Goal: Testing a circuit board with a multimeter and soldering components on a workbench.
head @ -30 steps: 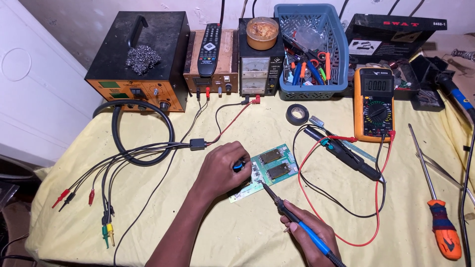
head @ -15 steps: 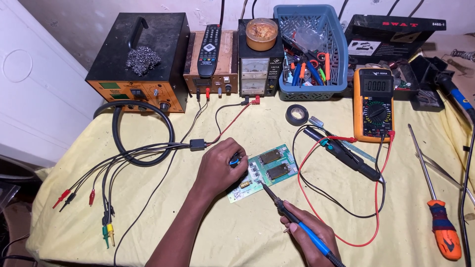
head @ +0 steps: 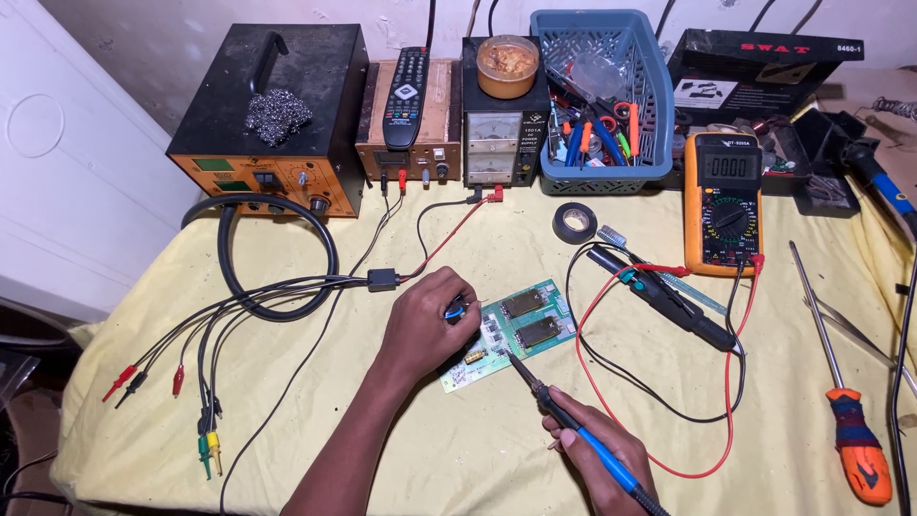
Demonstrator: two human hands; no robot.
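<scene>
A small green circuit board (head: 516, 334) lies on the yellow cloth (head: 458, 449) near the middle. My left hand (head: 425, 320) rests on the board's left end, fingers curled around a small blue object (head: 456, 310). My right hand (head: 597, 459) grips a blue-handled soldering iron (head: 573, 430), whose tip touches the board's lower edge near the centre.
An orange multimeter (head: 723, 203) with red and black probes (head: 659, 296) lies right of the board. Behind stand an orange-fronted station (head: 272, 124), two power supplies, a remote, a blue tool basket (head: 597, 100) and black tape (head: 574, 223). An orange screwdriver (head: 845, 382) lies at right, test leads at left.
My left hand's fingers have shifted slightly on the board's left end, showing more of the blue object. The iron's tip stays at the board.
</scene>
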